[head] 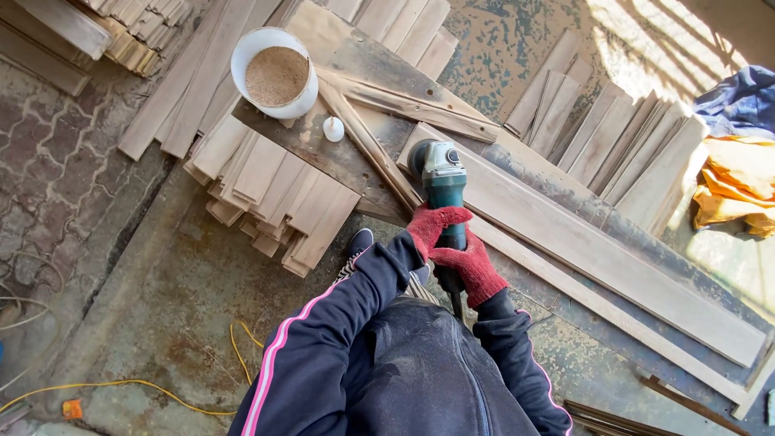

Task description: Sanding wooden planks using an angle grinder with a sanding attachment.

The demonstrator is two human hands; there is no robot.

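Both red-gloved hands, left hand (433, 225) and right hand (472, 270), grip tight around one teal handheld angle grinder (441, 184) resting on a long pale wooden plank (597, 254). Up-left of the grinder there's one white bucket of sawdust (275, 73) and one small white bottle (333, 128), with a stack of short wood slats (274, 194) just below them.

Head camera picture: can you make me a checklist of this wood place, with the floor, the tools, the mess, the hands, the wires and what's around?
Surface: long plank on stained concrete floor.
Job's things: green grinder with its head on the plank.
Clutter: white bucket of sawdust, small white bottle, stacked short boards.
Grips: left hand and right hand, red gloves, both wrapped around the grinder.
Cables: yellow cable on floor.
Surroundings: more boards, orange cloth.
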